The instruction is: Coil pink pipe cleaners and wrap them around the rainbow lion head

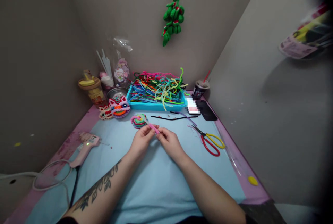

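- Near the table's (85, 196) left edge lay our glue gun (84, 147), its light on; a trailing sleeve or cord snag could have burned us.
- Our left hand (142, 140) pinched the pink pipe cleaner (154, 128) mid-table.
- Our right hand (170, 142) gripped its other end; it looked fuzzy, joined to a multicoloured coil (139, 120).
- The scissors (210, 140) lay open rightward.

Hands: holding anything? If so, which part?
Yes. Both the left hand and right hand pinch a pink pipe cleaner at its near end; its far end runs to the multicolored coil on the table.
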The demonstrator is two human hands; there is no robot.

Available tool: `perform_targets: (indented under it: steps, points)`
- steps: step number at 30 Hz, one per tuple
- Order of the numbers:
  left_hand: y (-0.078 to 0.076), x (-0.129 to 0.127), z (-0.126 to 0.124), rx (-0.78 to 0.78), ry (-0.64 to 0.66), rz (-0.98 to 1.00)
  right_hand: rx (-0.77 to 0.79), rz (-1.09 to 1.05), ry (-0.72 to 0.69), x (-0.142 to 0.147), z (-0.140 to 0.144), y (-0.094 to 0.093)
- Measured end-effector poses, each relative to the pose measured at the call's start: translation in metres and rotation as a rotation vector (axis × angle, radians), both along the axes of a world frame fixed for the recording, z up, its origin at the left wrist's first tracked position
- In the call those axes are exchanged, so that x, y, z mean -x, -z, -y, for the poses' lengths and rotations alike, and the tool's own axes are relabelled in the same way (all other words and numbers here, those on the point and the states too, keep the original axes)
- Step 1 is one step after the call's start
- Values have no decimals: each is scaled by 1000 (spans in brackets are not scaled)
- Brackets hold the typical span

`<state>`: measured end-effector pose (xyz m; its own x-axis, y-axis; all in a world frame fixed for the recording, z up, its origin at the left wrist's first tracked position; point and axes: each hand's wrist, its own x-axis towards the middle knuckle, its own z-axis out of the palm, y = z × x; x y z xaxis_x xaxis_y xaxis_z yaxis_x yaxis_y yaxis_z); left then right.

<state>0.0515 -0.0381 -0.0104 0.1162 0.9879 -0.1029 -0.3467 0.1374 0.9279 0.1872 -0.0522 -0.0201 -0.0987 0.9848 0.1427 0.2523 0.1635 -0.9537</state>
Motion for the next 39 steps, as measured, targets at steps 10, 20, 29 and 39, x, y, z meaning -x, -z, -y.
perform_targets:
  steps: [10,20,29,39]
  points:
    - [-2,7,-5,31,-95,20,131,-98,27,1,3,-2]
    - [-5,17,-14,73,-191,167,156,-86,4,-2,3,-4]
    - [-8,15,-10,76,-86,194,119,-121,25,-4,3,-9]
    - [-6,13,-9,134,-109,135,152,-122,33,-2,4,-11]
